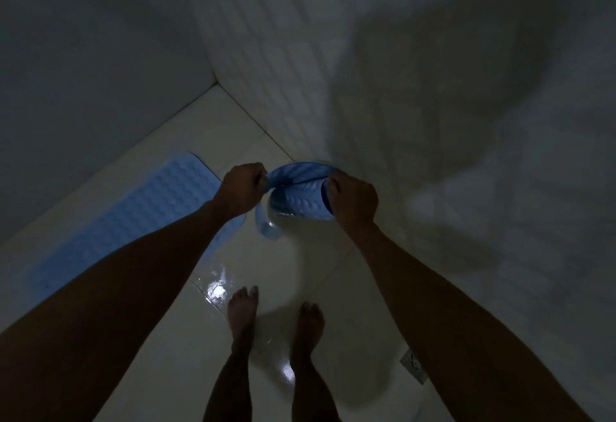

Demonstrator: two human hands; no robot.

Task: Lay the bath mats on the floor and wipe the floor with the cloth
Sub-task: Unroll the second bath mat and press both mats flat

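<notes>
Head view. Two bare forearms nearest the lens, reaching down and forward; bare feet (276,318) below on glossy, wet-looking floor tiles (186,338).

Left hand (243,188): fingers curled tight, pinching one edge of second bath mat (300,195). Right hand (353,198): likewise clamped on the opposite edge. Mat held up between both hands, sagging and partly folded on itself, one corner trailing low toward the tiles near the wall base; contact with floor not certain. Pale blue, soft rubbery look, raised bumpy pattern.

First bath mat (133,215): same pale blue, lying flat on the floor to the left along the wall, partly hidden behind the left forearm. Well apart from the held one.

Corner of tiled walls (300,55) ahead, heavy shadow across right side. Small floor drain (413,365) near right forearm, dim.

Progress, as judged: one mat down, counted as done. Second mat in hand, not yet spread; needs opening out and lowering flat, likely in the free patch ahead of the feet. No cloth seen anywhere; wiping step appears not yet begun. Roughly a third through. Wet sheen on tiles suggests slip risk and mat sliding on placement.
</notes>
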